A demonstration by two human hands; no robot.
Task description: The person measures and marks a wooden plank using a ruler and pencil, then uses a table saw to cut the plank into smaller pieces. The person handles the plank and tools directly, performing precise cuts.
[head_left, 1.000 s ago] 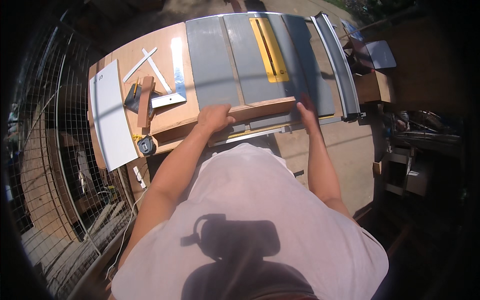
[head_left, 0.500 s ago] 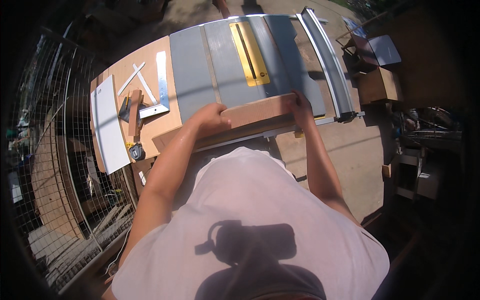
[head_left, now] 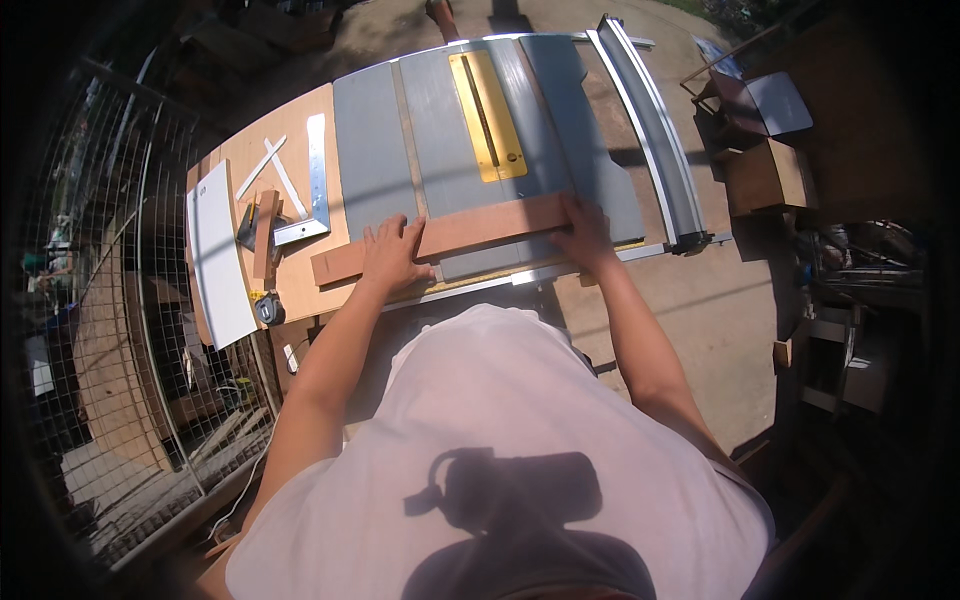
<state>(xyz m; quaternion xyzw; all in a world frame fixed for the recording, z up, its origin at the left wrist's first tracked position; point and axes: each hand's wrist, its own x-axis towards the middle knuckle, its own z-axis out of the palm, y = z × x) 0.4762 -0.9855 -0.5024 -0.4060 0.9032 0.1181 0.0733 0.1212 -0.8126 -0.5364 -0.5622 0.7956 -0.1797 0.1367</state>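
A long reddish-brown wooden board [head_left: 490, 225] lies across the near part of a table saw's grey top [head_left: 375, 120]. My left hand [head_left: 393, 262] straddles the board toward its left end, fingers spread over the far edge and thumb by the near edge. At the right end my right hand [head_left: 585, 235] grips it, fingers at the far edge and thumb at the near one. Beyond the board sits the saw's yellow insert plate [head_left: 490, 120] with a dark lengthwise slot; I cannot make out a raised blade.
On the wooden side panel [head_left: 310, 100] lie a metal square [head_left: 317, 180], thin white strips [head_left: 262, 165], a small wood block [head_left: 265, 235], a tape measure [head_left: 269, 308] and a white board [head_left: 222, 255]. A metal rip fence [head_left: 655, 140] stands at the right. Wire mesh [head_left: 110, 300] runs along the left.
The board has gone from tilted up on its edge to lying flat on the saw top, a little farther from me. My left fingers have spread and both hands have shifted with it.
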